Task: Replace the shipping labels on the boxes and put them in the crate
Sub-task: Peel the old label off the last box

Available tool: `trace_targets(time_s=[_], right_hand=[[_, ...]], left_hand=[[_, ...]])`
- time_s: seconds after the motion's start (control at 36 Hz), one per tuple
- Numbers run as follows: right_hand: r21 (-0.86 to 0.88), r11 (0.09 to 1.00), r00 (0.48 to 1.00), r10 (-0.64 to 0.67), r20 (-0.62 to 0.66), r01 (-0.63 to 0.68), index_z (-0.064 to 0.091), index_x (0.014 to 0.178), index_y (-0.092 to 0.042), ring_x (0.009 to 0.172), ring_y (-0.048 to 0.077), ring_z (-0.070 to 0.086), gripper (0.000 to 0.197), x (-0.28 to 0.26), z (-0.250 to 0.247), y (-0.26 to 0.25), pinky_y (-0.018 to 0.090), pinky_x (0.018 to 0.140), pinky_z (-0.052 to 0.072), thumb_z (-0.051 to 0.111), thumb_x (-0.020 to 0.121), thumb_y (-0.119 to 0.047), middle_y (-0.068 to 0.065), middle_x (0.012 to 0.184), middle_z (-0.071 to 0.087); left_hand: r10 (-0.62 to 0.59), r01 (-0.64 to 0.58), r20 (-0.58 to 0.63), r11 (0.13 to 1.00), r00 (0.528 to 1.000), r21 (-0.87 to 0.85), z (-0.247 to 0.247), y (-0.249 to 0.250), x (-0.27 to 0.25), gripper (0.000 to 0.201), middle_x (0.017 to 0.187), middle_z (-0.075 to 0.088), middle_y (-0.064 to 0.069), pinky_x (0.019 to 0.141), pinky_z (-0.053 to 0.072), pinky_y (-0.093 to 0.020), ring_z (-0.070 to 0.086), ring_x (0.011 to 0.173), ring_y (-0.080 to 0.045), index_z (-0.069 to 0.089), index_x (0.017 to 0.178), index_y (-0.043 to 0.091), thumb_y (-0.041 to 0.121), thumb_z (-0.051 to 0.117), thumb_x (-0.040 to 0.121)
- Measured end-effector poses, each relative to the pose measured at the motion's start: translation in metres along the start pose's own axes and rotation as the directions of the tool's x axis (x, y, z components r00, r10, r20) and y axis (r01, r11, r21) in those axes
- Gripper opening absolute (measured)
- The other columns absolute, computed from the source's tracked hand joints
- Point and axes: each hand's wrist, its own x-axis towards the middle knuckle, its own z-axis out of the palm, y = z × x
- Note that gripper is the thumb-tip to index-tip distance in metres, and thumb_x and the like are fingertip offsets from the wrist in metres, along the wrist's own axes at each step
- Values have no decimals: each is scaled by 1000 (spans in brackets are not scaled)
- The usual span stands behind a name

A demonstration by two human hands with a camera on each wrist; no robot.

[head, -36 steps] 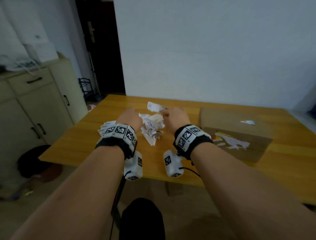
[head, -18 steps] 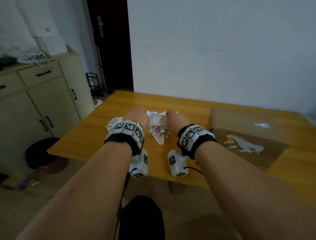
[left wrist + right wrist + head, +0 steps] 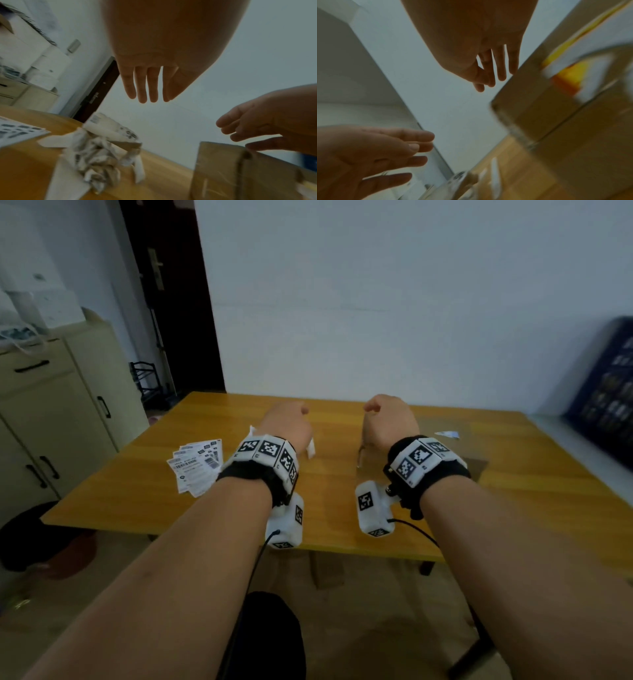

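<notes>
While both hands hover over the bench (image 3: 335, 508), left grip (image 3: 145, 83) and right grip (image 3: 489, 67) hang slack-fingered, empty, above crumpled labels (image 3: 96, 155) and box (image 3: 240, 173).

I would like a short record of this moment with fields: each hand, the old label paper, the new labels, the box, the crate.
left hand: raised above the table, fingers straight, holds nothing
right hand: raised near the box, fingers loosely extended, holds nothing
crumpled label paper: lies on the table under the left hand
new labels: fanned sheets at the table's left side
box: cardboard, on the table at the right
crate: dark blue, apparently beyond the table's right end
</notes>
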Motion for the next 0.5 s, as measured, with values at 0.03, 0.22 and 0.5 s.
trace_targets(time_s=[0.03,0.22,0.5], right_hand=[[-19,1000,1000,16,-17,-16,61,121,-15,116,29,53,39,-2,-6,9,39,98,46,41,90,-3,11,129,55],[-71,978,978,193,-75,-198,63,122,-14,121,31,53,42,-10,-51,67,40,103,43,37,92,-2,13,133,57],[-101,964,969,243,-50,-247,60,131,-18,111,31,58,41,-19,-75,107,36,92,50,35,99,-11,15,127,60]], left_hand=[[22,-22,11,1000,1000,9,5,8,-1,48,141,49,-3,95,48,-37,55,117,-24,50,135,24,5,41,92],[244,-251,105,966,964,66,46,61,-7,34,133,57,-2,93,46,-33,56,116,-22,63,123,21,15,44,95],[334,-343,77,904,939,256,78,82,-4,26,115,67,1,93,47,-34,57,109,-21,70,110,25,25,51,93]])
